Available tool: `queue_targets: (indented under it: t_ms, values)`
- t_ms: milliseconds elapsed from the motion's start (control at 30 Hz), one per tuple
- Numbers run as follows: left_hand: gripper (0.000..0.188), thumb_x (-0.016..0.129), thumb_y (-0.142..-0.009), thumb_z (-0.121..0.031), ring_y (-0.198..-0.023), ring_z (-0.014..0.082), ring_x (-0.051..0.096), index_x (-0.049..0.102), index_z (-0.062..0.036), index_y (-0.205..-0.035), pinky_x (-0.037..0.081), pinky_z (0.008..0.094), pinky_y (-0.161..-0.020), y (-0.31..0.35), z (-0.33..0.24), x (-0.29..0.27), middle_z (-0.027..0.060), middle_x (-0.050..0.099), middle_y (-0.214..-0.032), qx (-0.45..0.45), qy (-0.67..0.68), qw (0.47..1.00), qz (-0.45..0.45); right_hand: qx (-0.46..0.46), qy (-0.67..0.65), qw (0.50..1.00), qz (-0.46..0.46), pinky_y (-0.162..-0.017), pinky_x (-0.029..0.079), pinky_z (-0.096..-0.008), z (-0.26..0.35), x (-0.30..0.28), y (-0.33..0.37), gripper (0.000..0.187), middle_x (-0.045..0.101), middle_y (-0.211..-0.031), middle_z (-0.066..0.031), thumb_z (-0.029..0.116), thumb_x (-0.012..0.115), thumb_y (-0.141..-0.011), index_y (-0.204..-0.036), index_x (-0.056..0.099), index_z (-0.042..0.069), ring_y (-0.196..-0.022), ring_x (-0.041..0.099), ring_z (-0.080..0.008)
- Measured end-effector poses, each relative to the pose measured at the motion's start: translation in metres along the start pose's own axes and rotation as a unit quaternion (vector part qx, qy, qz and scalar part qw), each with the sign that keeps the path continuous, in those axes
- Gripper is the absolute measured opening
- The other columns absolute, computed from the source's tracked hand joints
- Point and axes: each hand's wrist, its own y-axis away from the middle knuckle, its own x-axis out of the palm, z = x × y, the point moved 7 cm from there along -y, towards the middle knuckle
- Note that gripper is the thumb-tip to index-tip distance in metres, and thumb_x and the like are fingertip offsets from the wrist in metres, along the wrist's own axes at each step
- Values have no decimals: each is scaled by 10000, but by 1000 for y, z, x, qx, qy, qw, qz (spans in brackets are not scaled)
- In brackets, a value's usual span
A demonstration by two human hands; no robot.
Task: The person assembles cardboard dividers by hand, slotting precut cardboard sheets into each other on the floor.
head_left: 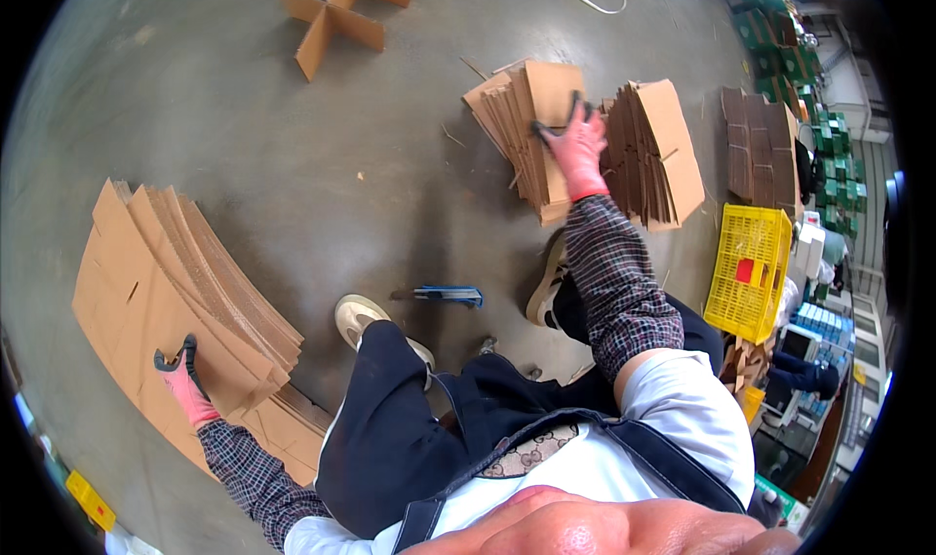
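Note:
My left hand (185,383), in a pink glove with dark fingertips, lies on the front face of a stack of large slotted cardboard sheets (146,287) leaning at the left. Its thumb and fingers are spread apart. With fingers spread too, my right hand (579,153), gloved alike, rests against a stack of smaller cardboard pieces (522,116). A second stack of small cardboard pieces (663,141) stands just right of that hand. Farther off at the top left, slotted cardboard pieces form a crossed divider (336,17) standing on the floor.
Between my shoes lies a long blue tool (448,294), its kind unclear. To the right are a yellow plastic crate (746,274) and another cardboard stack (759,151). Green boxes (838,165) line the far right. A white cable loop (600,0) lies at the top.

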Motion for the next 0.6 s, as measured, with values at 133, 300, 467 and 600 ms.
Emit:
queue_targets:
  t_ms: [133,300,467,600]
  values:
    - [505,663,-797,-60,-996,221,542,434,70,-1228,434,299,-897,12,-55,-25,154,550,-1126,88,96,991,18,79,-44,992,87,-995,344,-497,-93,29,-29,1057,356,-1361,-186,631,710,-593,-1385,274,84,-1267,342,-349]
    - [545,669,-764,-224,-987,231,564,480,-62,-1249,455,350,-846,112,-172,104,117,557,-1134,445,-268,853,54,33,60,998,16,-933,424,-419,-66,2,-12,915,511,-1206,-188,558,743,-607,-1304,413,66,-1137,493,-323]
    - [506,653,-745,-234,-937,250,581,486,-157,-1216,472,378,-799,80,-85,311,92,569,-1030,336,-414,794,294,-34,-331,939,86,-869,457,-325,-41,1,-28,577,581,-1117,-130,292,765,-696,-1172,554,43,-1015,580,-234]
    - [570,640,-755,-254,-930,250,587,426,-153,-1273,473,379,-794,117,-115,318,99,570,-1036,380,-370,810,249,-198,-280,939,-26,-809,474,-313,64,-73,43,334,595,-1059,-116,75,633,-792,-1117,564,50,-952,602,-235]
